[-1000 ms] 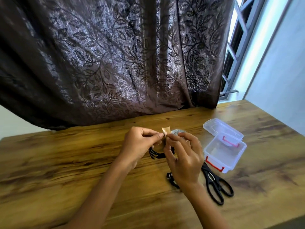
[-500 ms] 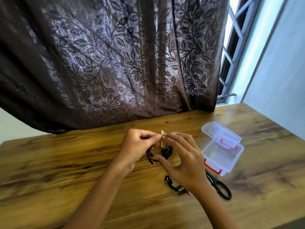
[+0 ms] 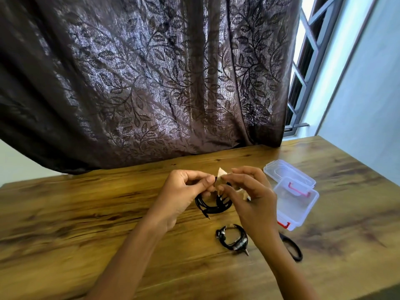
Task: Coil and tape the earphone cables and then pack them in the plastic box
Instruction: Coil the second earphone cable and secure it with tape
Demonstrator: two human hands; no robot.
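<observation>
A black coiled earphone cable (image 3: 213, 205) hangs just above the wooden table (image 3: 86, 213) between my hands. My left hand (image 3: 181, 198) pinches the coil's top together with a strip of tan tape (image 3: 220, 175). My right hand (image 3: 251, 195) pinches the other side of that tape strip, and something pale, maybe the tape roll, shows partly hidden under its fingers. A second black coiled cable (image 3: 232, 239) lies on the table nearer to me. The clear plastic box (image 3: 296, 204) with red latches stands open to the right, its lid (image 3: 287, 173) tipped back.
Black-handled scissors (image 3: 291, 249) lie on the table right of my right forearm, partly hidden by it. A dark leaf-patterned curtain (image 3: 151, 83) hangs behind the table's far edge. A window and a pale wall are at the right.
The coil in my hands has dropped a little lower below my fingers and shows more. The tape strip now stands up between both fingertips. The camera has tilted slightly.
</observation>
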